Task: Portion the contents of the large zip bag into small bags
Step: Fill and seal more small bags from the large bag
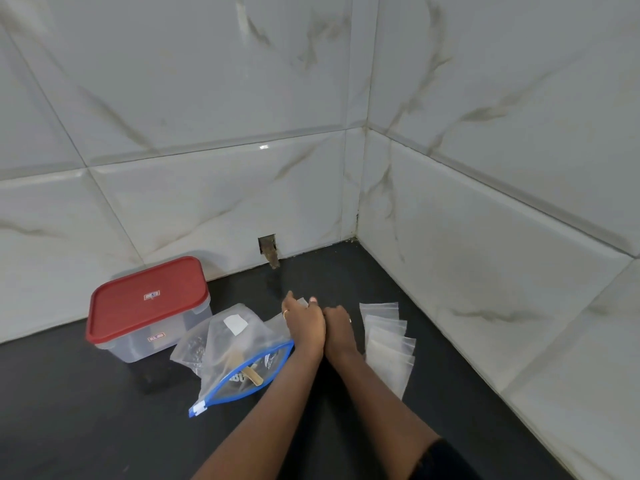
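Pinching a small bag in the left hand.
Right hand alongside, touching; large zip bag just left of the fingers.

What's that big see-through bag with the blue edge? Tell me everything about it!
The large zip bag is clear crinkly plastic with a blue zip band round its open mouth and a white tab at one end. It has a white patch, and pale brown sticks show inside. It lies slumped on the dark counter beside the red-lidded box; the left forearm is at its right end.
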{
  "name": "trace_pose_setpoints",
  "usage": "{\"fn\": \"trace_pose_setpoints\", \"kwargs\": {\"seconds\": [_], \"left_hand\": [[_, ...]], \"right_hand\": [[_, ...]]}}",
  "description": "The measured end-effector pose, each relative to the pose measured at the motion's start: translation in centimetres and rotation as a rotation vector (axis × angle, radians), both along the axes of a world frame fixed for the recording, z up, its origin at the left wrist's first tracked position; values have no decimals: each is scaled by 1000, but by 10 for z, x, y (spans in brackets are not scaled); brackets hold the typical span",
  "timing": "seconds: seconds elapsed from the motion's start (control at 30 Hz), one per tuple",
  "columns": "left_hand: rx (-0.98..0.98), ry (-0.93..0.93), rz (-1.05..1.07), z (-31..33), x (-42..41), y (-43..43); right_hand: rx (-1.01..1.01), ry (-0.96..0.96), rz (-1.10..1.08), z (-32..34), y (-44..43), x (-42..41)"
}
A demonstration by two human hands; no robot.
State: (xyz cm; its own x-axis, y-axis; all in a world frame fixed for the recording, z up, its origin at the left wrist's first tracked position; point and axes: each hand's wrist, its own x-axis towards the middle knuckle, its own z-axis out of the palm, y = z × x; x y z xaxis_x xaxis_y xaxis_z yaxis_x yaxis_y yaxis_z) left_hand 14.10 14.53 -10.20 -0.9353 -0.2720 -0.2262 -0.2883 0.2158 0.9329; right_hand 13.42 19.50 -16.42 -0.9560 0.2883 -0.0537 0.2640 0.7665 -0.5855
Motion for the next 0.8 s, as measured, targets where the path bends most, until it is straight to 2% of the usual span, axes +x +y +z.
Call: {"fn": "trace_pose_setpoints", "kwargs": {"seconds": [0.13,0.3,0.47,0.57,0.8], "left_hand": [[148,-130,63,-7,-10,-3],[226,-241,77,-17,-16,-10],[316,-258,85,-13,-12,-12],[345,-232,47,-7,-8,-14],[200,-1,-76,22,14,-22]], "right_hand": [[132,-18,-32,-8,-10,-14],[166,-56,-30,-5,-9,-21],[6,-7,-35,3,-5,-7],[-157,131,-63,25,-5,5],[-347,411,-79,69,-9,40]]}}
